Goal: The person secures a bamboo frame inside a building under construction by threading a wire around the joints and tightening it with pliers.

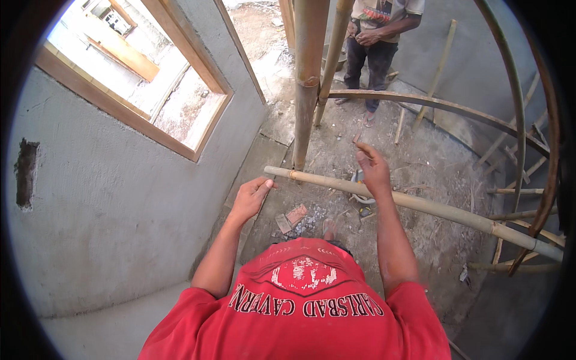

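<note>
Wall (120, 204) grey, plastered, at person's left. Bamboo pole (420, 207) horizontal, lashed against upright bamboo post (307, 84). Left hand (249, 198) curled loosely near pole end, apparently gripping nothing. Right hand (373, 171) raised above pole, fingers half spread, empty. Advice: settle both palms on pole, test steadiness before leaning.

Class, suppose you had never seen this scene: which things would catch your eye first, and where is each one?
The red shirt fills the bottom centre. Above it a horizontal bamboo pole crosses from the centre to the right edge, with the left hand near its end and the right hand raised over it, fingers open. A wood-framed window opening cuts the grey wall at upper left, and another person stands at the top.
</note>
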The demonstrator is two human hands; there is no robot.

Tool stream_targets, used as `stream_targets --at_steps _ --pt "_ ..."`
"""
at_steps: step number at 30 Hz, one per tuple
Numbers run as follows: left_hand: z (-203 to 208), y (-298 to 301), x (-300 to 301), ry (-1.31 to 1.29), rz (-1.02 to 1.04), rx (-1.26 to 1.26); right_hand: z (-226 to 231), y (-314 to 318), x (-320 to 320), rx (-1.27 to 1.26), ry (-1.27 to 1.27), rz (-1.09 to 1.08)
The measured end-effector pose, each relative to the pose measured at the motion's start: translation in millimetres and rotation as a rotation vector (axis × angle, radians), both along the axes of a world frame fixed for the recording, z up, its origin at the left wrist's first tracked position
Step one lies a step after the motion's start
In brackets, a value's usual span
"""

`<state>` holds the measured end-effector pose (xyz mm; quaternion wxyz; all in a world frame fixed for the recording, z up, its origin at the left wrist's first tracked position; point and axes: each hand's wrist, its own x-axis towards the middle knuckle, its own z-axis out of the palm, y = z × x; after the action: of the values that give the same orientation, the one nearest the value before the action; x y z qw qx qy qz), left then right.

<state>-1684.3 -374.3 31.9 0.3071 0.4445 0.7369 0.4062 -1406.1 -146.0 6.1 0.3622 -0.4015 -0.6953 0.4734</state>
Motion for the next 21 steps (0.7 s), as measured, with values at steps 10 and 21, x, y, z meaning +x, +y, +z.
stream_targets --at_steps 10,21 --pt "10.8 -37.6 -41.1 -0.855 -0.462 -0.195 8.1 -112.6 -48.0 -0.452 -0.36 0.496" --pt "-104.1 -100.0 -3.4 -0.176 -1.036 -0.365 -10.4 -205.7 48.8 -0.424 -0.876 0.714"
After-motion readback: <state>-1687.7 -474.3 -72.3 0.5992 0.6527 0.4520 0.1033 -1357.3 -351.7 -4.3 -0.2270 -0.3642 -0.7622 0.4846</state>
